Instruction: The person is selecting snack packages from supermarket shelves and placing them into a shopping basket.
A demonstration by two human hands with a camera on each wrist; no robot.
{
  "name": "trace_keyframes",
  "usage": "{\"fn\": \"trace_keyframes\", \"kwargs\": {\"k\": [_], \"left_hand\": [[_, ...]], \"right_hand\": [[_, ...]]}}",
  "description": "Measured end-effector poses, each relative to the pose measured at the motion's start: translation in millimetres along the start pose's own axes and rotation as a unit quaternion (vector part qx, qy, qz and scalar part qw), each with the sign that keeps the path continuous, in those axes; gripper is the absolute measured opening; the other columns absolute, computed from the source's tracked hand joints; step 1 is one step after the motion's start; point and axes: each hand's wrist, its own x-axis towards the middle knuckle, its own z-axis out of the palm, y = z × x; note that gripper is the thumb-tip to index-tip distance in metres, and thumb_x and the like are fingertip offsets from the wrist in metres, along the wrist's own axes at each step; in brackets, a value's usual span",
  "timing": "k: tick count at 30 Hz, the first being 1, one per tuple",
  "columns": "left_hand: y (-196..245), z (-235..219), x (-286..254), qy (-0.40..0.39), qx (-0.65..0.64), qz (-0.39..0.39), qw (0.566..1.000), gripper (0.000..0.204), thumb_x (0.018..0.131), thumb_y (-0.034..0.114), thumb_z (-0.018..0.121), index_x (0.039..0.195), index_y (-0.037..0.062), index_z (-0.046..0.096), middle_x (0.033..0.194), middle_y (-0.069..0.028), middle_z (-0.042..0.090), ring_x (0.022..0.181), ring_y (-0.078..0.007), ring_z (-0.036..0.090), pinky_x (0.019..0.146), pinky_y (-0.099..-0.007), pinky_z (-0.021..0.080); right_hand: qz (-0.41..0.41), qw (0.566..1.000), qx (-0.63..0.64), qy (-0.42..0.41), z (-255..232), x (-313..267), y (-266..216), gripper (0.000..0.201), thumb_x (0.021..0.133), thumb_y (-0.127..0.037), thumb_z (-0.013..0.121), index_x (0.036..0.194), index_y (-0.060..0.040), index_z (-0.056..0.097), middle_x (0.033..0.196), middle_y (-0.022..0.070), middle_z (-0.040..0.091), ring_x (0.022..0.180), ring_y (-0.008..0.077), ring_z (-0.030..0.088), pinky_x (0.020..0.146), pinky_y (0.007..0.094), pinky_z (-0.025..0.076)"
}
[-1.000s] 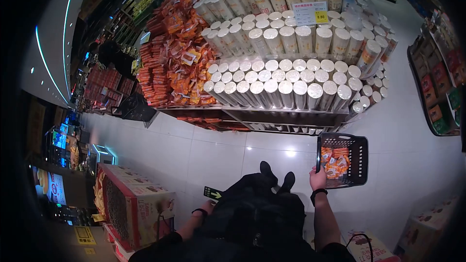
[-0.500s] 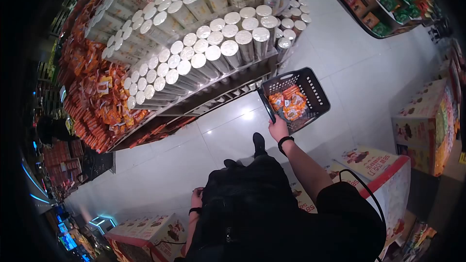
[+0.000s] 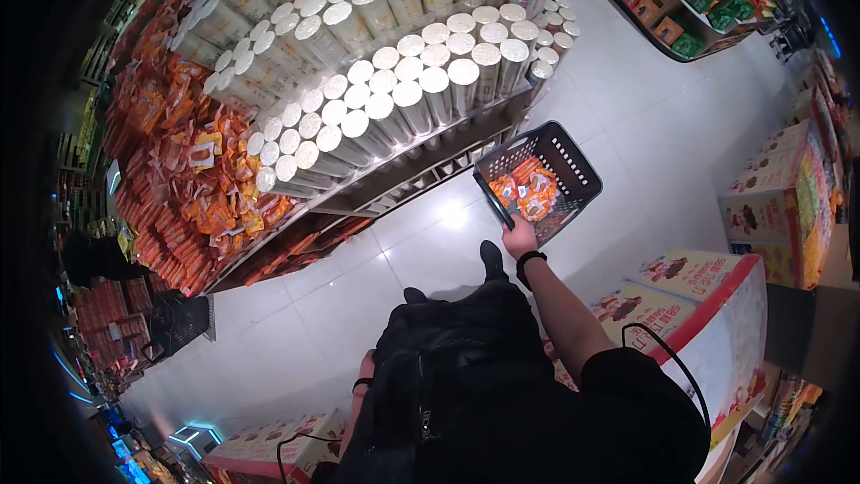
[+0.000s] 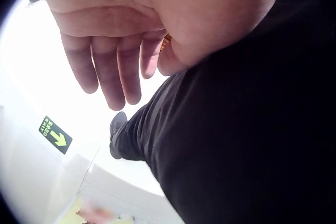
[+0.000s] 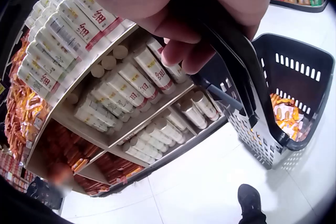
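My right hand (image 3: 520, 238) grips the handle of a black shopping basket (image 3: 573, 158), holding orange packets (image 3: 532, 190) in its bottom. In the right wrist view the fingers of that hand (image 5: 184, 50) are curled round the black handle (image 5: 236, 61), and the basket (image 5: 294, 58) hangs beyond it. My left hand (image 3: 368, 365) is beside the dark trousers, partly hidden by them in the head view. Seen from the left wrist, this hand (image 4: 126, 40) hangs loosely with its fingers down, holding nothing, next to the trouser leg (image 4: 210, 129).
A tiered display of white cylindrical packs (image 3: 376, 108) stands ahead, with orange packets (image 3: 179, 179) heaped at its left. Printed cartons (image 3: 681, 296) are at the right, and more cartons (image 3: 278, 439) at the lower left. A green exit sign (image 4: 55, 135) is on the floor.
The head view has turned, so the display sits further left and tilted, with the cartons now showing at the right. My right hand keeps its grip on the basket. The feet have shifted.
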Motion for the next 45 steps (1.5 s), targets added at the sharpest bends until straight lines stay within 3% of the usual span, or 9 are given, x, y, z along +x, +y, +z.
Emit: {"fn": "trace_keyframes", "kwargs": {"k": [11,16,18,24,30,38,43,44,45], "left_hand": [[-62.7,-86.5,25.5,0.076,-0.239,-0.122,0.960,0.035,0.108,0.012,0.060,0.140,0.0008,0.067,0.109,-0.0164,0.083,0.096,-0.0232,0.081,0.091,-0.0386,0.064],[-156.7,-81.1,-8.8,0.064,-0.271,-0.237,0.931,0.038,0.102,0.011,0.063,0.138,-0.0016,0.068,0.114,-0.0210,0.083,0.097,-0.0294,0.082,0.090,-0.0425,0.066],[-203.9,-65.2,-26.2,0.076,-0.134,-0.212,0.965,0.029,0.099,0.018,0.065,0.114,-0.0023,0.080,0.101,-0.0187,0.083,0.092,-0.0306,0.081,0.088,-0.0440,0.066],[-275.7,-7.4,-79.8,0.058,-0.361,-0.333,0.869,0.029,0.101,0.016,0.060,0.107,-0.0047,0.079,0.093,-0.0195,0.082,0.077,-0.0276,0.080,0.074,-0.0429,0.065],[-262.9,14.9,-78.6,0.036,-0.368,-0.339,0.865,0.029,0.106,0.018,0.059,0.118,-0.0036,0.074,0.097,-0.0173,0.083,0.079,-0.0259,0.080,0.072,-0.0407,0.065],[-167.3,-55.8,-20.6,0.057,-0.270,-0.219,0.936,0.035,0.106,0.012,0.060,0.134,-0.0063,0.068,0.112,-0.0183,0.082,0.100,-0.0276,0.083,0.086,-0.0414,0.069],[-145.0,-70.0,16.7,0.100,-0.314,-0.247,0.911,0.040,0.102,0.020,0.067,0.135,0.0006,0.072,0.104,-0.0174,0.085,0.093,-0.0253,0.083,0.083,-0.0406,0.067],[-136.2,-72.0,19.6,0.099,-0.343,-0.265,0.896,0.039,0.101,0.022,0.068,0.135,0.0029,0.073,0.103,-0.0177,0.085,0.094,-0.0262,0.083,0.086,-0.0411,0.067],[-135.3,-68.6,23.5,0.090,-0.290,-0.265,0.915,0.039,0.101,0.022,0.068,0.135,0.0037,0.074,0.104,-0.0180,0.085,0.096,-0.0270,0.084,0.088,-0.0417,0.067]], "right_hand": [[0.027,0.998,-0.050,0.004,58.2,-34.3,-7.2,0.013,0.095,-0.007,0.078,0.107,-0.0009,0.077,0.085,0.0131,0.080,0.083,0.0271,0.080,0.081,0.0432,0.062],[0.026,0.996,-0.061,-0.057,98.6,-58.0,7.8,0.018,0.101,-0.011,0.079,0.118,-0.0056,0.080,0.090,0.0129,0.083,0.080,0.0242,0.083,0.076,0.0426,0.064],[0.048,0.996,-0.055,-0.043,108.9,-87.2,-23.6,0.012,0.094,-0.003,0.077,0.106,-0.0017,0.078,0.085,0.0106,0.080,0.080,0.0226,0.079,0.077,0.0416,0.062],[0.067,0.990,-0.109,-0.067,126.5,-83.1,-7.1,0.036,0.088,-0.012,0.092,0.120,-0.0031,0.078,0.102,0.0103,0.084,0.092,0.0245,0.082,0.088,0.0409,0.064],[0.071,0.979,-0.171,-0.090,89.1,-109.2,-89.7,0.045,0.082,-0.008,0.094,0.123,-0.0036,0.077,0.116,0.0126,0.085,0.109,0.0272,0.082,0.101,0.0433,0.063],[0.020,0.980,-0.188,-0.057,101.3,-89.2,-41.7,0.034,0.089,-0.014,0.086,0.119,-0.0010,0.077,0.108,0.0192,0.084,0.103,0.0352,0.083,0.095,0.0460,0.064],[-0.030,0.979,-0.143,-0.143,95.5,-63.3,-53.1,0.032,0.093,-0.021,0.081,0.119,-0.0038,0.077,0.103,0.0230,0.082,0.103,0.0447,0.080,0.095,0.0532,0.061],[-0.067,0.980,-0.138,-0.126,98.2,-58.2,-60.9,0.030,0.091,-0.018,0.082,0.116,-0.0014,0.077,0.096,0.0166,0.083,0.093,0.0320,0.082,0.091,0.0448,0.063],[-0.047,0.981,-0.118,-0.145,102.8,-48.0,-64.4,0.031,0.092,-0.019,0.081,0.118,-0.0013,0.076,0.096,0.0180,0.082,0.094,0.0343,0.081,0.091,0.0463,0.063]]}}
